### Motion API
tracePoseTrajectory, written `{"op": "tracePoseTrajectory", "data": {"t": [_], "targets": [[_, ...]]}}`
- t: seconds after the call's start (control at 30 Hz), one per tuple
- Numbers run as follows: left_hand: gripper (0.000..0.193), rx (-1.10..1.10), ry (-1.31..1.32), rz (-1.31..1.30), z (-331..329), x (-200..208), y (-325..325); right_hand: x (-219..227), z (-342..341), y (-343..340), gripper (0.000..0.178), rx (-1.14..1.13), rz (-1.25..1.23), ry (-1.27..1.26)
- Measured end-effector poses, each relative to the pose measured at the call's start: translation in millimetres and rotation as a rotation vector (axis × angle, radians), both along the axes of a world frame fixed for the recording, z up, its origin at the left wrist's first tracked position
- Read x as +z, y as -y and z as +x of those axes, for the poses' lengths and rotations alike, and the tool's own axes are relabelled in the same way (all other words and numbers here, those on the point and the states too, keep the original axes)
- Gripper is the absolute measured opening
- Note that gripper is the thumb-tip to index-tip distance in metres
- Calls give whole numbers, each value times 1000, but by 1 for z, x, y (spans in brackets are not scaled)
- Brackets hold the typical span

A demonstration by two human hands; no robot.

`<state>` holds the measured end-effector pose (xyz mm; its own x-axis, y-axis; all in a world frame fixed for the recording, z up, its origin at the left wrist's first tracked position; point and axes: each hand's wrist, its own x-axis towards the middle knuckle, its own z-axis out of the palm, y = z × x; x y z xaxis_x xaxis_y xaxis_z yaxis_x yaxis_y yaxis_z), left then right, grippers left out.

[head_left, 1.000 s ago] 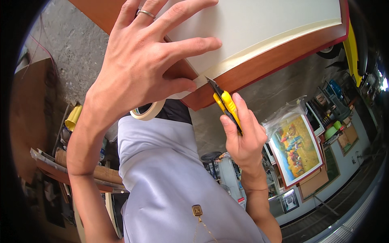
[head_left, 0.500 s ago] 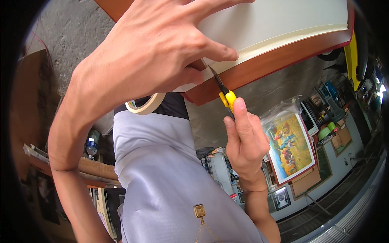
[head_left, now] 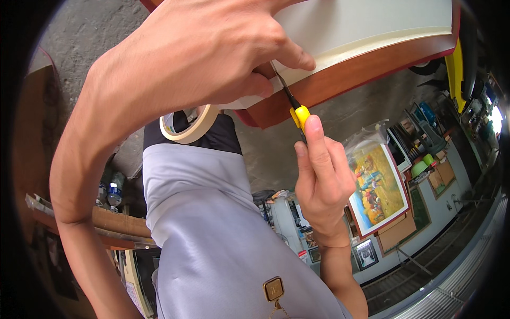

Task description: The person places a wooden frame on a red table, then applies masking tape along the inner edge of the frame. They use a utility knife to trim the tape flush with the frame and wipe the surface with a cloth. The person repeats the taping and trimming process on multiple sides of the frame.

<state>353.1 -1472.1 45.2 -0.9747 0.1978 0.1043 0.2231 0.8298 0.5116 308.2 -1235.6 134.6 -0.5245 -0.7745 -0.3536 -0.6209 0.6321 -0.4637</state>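
- The utility knife (head_left: 302,113), yellow and black, is grasped by the right hand (head_left: 326,183); its handle is closed in by the thumb and the fingers, with the forefinger laid along it.
- The blade (head_left: 283,84) is pointed away from the body, and its tip is placed between the left thumb and forefinger, at the cream tape strip (head_left: 372,49); whether the tape is already pierced cannot be told.
- The left hand (head_left: 212,58) is spread and is not seen closed around anything; the forefinger is rested on the strip, near the board's corner, while its far fingers are cut off by the upper edge.
- The knife is judged to be light and stiff, but its thin blade may be snapped if it is bent sideways; it is best held by the handle only.
- The tape is expected to be soft, sticky and easily torn; it is better pressed flat beside the cut, with the fingertips kept off the blade's line.
- The tape roll (head_left: 201,129) is hung below the left wrist; it is probably light, and may be swung if it is touched.
- The white board (head_left: 372,18) and the reddish-brown frame (head_left: 340,78) are thought to be stiff; the frame's smooth face could be scratched, so it is best gripped by its outer edges.
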Motion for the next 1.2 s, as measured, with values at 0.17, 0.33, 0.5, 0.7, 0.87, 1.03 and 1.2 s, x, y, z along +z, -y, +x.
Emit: {"op": "tracePoseTrajectory", "data": {"t": [0.17, 0.33, 0.5, 0.7, 0.87, 1.03, 1.2], "targets": [[47, 8, -33, -1, 2, -4, 1, 1, 4, 3, 55, 10, 18, -32], [46, -1, -66, -9, 1, -7, 1, 1, 7, 3, 56, 17, 35, -80], [45, -6, -78, -22, 3, -7, 1, -2, 8, 6, 56, 28, 19, -103], [44, -33, -56, 36, -2, -10, 1, -3, 10, 4, 55, 13, 39, -132], [43, -48, -89, 64, 1, -4, 5, -4, 11, 6, 55, 12, 40, -161], [43, -15, -123, -27, 1, -13, 1, -5, 12, 6, 56, -10, 16, -152], [43, -22, -126, -30, 0, -13, 2, -5, 15, 0, 56, -21, 6, -150]]}}
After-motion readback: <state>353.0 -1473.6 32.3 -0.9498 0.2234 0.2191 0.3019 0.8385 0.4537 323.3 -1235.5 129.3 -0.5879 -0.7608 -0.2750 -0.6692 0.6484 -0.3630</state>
